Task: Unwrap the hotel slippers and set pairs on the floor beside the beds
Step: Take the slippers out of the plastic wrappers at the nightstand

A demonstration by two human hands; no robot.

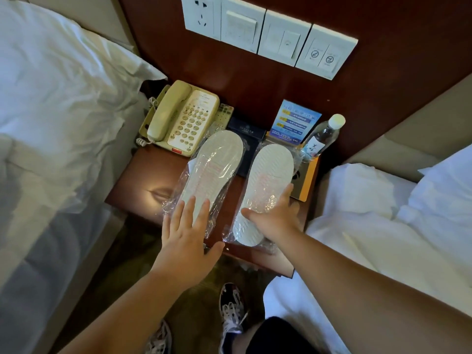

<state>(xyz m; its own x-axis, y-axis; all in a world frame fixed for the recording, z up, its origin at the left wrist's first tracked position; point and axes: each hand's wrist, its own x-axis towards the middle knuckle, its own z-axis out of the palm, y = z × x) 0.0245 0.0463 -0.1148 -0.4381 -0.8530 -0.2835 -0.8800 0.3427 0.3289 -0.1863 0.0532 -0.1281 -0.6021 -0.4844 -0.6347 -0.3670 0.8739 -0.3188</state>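
— What have you got on?
— Nothing on the arms: both forearms are bare down to my left hand (187, 241) and right hand (274, 215).
— And lower down?
— Dark blue trainers with a pale, busy print and white laces. The right shoe (233, 312) shows well, while the left shoe (159, 341) is partly cut off. A black garment (281, 335) covers my right leg.
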